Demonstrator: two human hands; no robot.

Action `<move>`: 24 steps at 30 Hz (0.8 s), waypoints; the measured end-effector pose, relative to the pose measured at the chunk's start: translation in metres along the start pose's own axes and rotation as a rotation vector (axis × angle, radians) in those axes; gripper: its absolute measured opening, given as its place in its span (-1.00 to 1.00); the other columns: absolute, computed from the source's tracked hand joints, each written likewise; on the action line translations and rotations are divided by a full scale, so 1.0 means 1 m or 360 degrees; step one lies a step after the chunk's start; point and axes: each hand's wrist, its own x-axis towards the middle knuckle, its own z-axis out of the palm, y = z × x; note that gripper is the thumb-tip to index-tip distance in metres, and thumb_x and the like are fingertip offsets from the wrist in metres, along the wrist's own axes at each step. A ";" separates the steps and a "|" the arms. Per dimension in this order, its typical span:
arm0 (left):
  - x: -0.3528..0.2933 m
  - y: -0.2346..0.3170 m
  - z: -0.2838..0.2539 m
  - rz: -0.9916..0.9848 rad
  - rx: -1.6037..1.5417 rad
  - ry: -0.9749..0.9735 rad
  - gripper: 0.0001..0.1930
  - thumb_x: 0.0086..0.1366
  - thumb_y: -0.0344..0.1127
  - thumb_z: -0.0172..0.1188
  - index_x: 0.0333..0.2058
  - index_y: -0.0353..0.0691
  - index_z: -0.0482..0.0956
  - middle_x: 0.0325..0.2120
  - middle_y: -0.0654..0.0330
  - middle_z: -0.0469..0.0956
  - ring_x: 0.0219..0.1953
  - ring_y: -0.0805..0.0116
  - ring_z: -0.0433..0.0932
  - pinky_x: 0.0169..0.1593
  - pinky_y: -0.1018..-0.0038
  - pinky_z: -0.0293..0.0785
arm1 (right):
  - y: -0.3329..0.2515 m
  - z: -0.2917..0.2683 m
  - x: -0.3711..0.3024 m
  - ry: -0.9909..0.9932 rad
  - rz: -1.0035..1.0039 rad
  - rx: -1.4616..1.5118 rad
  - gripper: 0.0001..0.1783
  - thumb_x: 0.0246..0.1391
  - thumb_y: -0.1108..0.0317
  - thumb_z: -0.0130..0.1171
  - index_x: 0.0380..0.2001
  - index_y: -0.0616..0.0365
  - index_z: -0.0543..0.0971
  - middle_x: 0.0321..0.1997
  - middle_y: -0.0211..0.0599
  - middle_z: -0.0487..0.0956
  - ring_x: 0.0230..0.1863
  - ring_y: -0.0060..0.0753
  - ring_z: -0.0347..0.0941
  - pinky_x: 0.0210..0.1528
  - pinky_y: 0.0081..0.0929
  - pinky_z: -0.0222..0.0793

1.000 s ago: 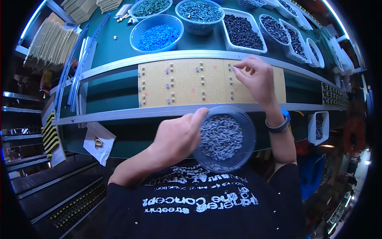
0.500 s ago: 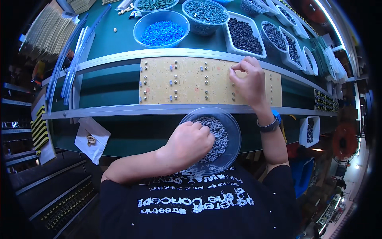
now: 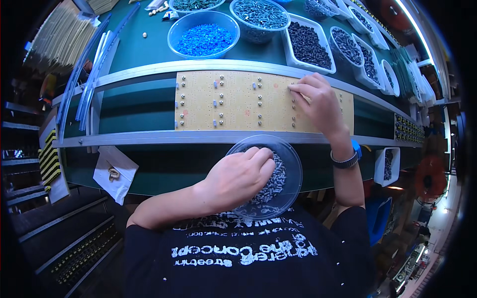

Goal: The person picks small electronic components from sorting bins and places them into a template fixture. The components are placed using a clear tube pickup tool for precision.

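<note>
L hand [image 3: 238, 174]: fingers curled down into clear bowl [image 3: 294, 176], low ctr of frame; grip hidden, can't tell
R hand [image 3: 319, 103]: tips pinched over tan PCB [image 3: 238, 104], ctr; any part held too small to tell
Grey comps [image 3: 279, 183]: in bowl; prob. light, stiff, slippery; pinch mid-body

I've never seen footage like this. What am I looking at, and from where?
No machine here, just a person's two bare hands, seen from above by a fisheye head camera that bends straight edges. The left hand curls over small grey parts in a round, clear plastic bowl. The right hand pinches above a tan board strip between silver metal rails; anything held is too small to make out. Beyond, a white rectangular plastic tray of black parts stands on a green table.
</note>
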 end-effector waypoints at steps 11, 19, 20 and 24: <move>-0.004 0.000 -0.003 -0.0113 -0.0273 -0.0120 -0.94 0.07 -0.45 0.04 -0.44 -0.24 0.36 -0.55 0.16 0.43 -0.50 0.26 0.45 -0.39 0.44 0.43 | 0.008 -0.013 0.019 -0.0272 -0.0176 0.0031 -0.96 -0.16 0.52 0.22 -0.61 0.24 0.60 -0.52 -0.40 0.50 -0.42 -0.42 0.32 -0.27 -0.51 0.34; -0.005 -0.003 -0.004 -0.0142 -0.0418 -0.0123 -0.93 0.08 -0.47 0.11 -0.41 -0.27 0.48 -0.45 0.16 0.51 -0.43 0.25 0.51 -0.35 0.44 0.46 | 0.009 -0.014 0.032 -0.0465 -0.0200 0.0013 -0.95 -0.20 0.52 0.22 -0.65 0.27 0.60 -0.52 -0.36 0.52 -0.44 -0.39 0.32 -0.28 -0.47 0.37; -0.005 -0.003 -0.004 -0.0149 -0.0439 -0.0108 -0.92 0.09 -0.47 0.14 -0.39 -0.28 0.51 -0.42 0.16 0.53 -0.42 0.25 0.53 -0.35 0.45 0.47 | 0.008 -0.013 0.032 -0.0466 -0.0220 -0.0026 -0.95 -0.21 0.52 0.22 -0.65 0.27 0.60 -0.52 -0.35 0.52 -0.44 -0.38 0.32 -0.28 -0.47 0.38; -0.004 -0.004 -0.005 -0.0146 -0.0491 -0.0048 -0.90 0.09 -0.48 0.19 -0.37 -0.29 0.56 -0.39 0.16 0.55 -0.42 0.25 0.54 -0.36 0.46 0.47 | 0.008 -0.010 0.031 -0.0443 -0.0225 -0.0083 -0.95 -0.22 0.53 0.22 -0.66 0.27 0.59 -0.51 -0.33 0.53 -0.44 -0.36 0.34 -0.28 -0.47 0.39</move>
